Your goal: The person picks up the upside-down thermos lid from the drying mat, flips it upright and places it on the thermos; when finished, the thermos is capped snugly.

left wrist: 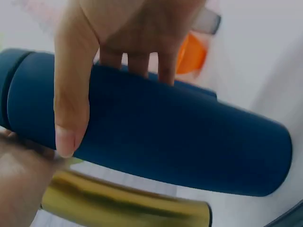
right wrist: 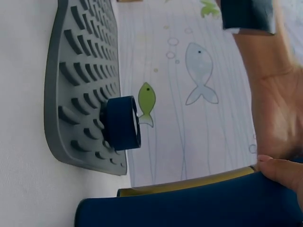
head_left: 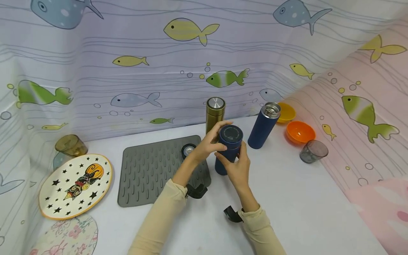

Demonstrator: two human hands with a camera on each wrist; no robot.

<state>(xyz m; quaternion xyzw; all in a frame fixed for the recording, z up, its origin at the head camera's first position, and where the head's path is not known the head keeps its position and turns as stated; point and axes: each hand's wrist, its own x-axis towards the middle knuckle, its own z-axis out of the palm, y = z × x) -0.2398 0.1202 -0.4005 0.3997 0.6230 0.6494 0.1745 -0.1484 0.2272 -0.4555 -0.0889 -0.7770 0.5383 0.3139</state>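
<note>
Navy matte capped flask (head_left: 228, 148), gold metal flask (head_left: 214, 114), grey ribbed silicone mat (head_left: 149, 170), orange bowl (head_left: 300, 132) at 2 o'clock, star-patterned round plate (head_left: 75, 185), fish-print backdrop (head_left: 134, 71).

White surface (head_left: 306, 209): grey ribbed mat (head_left: 149, 170) centre-left, starred plate (head_left: 74, 186) and amber cup (head_left: 71, 145) far left. Gold flask (head_left: 214, 115) and open blue flask (head_left: 264, 125) upright at back. Orange bowl (head_left: 300, 132), yellow bowl (head_left: 286, 112), grey cup (head_left: 313, 151) right.

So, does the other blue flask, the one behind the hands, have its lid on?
Off: the blue flask shows an open steel mouth.
</note>
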